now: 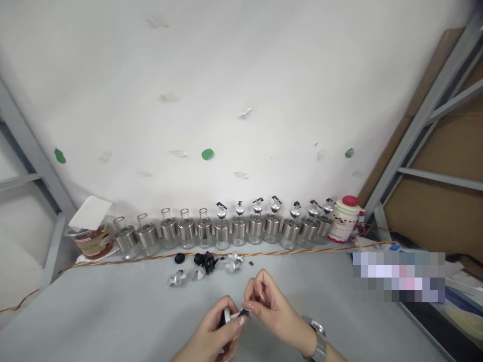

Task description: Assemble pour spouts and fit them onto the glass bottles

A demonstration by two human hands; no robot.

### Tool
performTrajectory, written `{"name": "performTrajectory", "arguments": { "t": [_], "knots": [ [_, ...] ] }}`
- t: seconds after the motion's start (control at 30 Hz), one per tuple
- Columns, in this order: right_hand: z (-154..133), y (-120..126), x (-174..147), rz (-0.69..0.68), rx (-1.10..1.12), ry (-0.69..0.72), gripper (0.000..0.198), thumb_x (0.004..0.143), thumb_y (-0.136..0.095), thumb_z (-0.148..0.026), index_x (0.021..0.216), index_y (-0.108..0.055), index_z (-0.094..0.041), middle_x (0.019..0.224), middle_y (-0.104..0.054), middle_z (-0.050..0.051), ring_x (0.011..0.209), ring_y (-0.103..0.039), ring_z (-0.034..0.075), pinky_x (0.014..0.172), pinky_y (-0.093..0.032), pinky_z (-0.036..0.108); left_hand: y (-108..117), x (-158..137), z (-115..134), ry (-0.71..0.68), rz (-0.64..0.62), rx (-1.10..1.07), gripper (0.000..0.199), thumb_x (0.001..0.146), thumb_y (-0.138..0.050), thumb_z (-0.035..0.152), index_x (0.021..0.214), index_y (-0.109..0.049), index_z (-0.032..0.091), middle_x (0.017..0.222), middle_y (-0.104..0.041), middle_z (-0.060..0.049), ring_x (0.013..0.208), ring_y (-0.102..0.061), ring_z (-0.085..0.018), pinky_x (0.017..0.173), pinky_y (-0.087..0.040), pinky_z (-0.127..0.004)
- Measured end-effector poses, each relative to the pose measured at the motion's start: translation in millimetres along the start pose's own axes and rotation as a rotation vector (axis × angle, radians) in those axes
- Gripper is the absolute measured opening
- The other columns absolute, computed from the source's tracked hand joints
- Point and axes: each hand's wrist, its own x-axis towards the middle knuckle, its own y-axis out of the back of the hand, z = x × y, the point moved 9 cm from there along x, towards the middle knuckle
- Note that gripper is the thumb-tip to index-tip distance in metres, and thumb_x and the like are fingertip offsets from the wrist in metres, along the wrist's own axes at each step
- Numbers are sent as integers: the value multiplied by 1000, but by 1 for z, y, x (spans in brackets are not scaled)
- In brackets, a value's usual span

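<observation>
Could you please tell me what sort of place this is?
It looks like a workbench, perhaps in a small workshop: a row of glass bottles, some with pourers, stands along the back; loose black and silver parts lie on the grey tabletop; the left hand holds a similar piece.

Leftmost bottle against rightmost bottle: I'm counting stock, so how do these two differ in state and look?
The leftmost bottle has an open neck, while the rightmost bottle is topped with a silver and black spout.
The leftmost bottle shows down to its base; the rightmost bottle is partly hidden by its neighbours.
Both are clear glass with a metal band around the body.
</observation>
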Motion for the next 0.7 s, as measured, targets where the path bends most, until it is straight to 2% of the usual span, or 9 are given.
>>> {"name": "performTrajectory", "arguments": {
  "t": [0.23,0.37,0.43,0.53,0.6,0.7],
  "knots": [
    [3,1,-3,31,-32,30,26,83,-51,-30,73,-29,-23,74,-43,-3,60,-36,9,56,-31,23,6,-1,7,-55,70,55,30,75,-51,47,67,-38,22,39,-38,13,24,-28,0,26,-10,-14],
    [2,-1,-7,55,-72,74,22,85,-48,-28,74,-30,-23,76,-43,-2,61,-37,9,58,-32,24,6,-2,7,-50,67,62,29,75,-51,48,70,-38,22,36,-37,13,25,-28,-1,27,-10,-14],
    [1,-2,-8,54,-65,77,22,85,-47,-28,73,-29,-23,77,-42,-2,60,-37,9,57,-33,24,4,-3,8,-67,61,60,30,73,-54,47,72,-36,23,35,-36,14,26,-27,-1,28,-12,-14],
    [-5,-3,-10,52,-86,102,22,86,-46,-27,74,-29,-23,78,-42,-1,62,-38,10,58,-33,25,3,-4,9,-94,78,48,37,66,-65,43,72,-34,23,44,-39,14,27,-25,1,28,-16,-12],
    [-11,-5,-12,37,-142,141,20,87,-43,-27,74,-29,-23,79,-43,0,67,-40,12,61,-34,26,0,-4,8,-97,51,28,39,66,-65,42,72,-32,23,46,-38,14,28,-24,1,29,-18,-12],
    [-15,-10,-15,3,-203,175,17,88,-39,-28,76,-28,-24,81,-42,1,72,-41,13,63,-35,27,-6,-4,9,-100,-32,24,35,72,-57,46,72,-29,24,37,-32,16,27,-24,-1,28,-16,-11]
  ]
}}
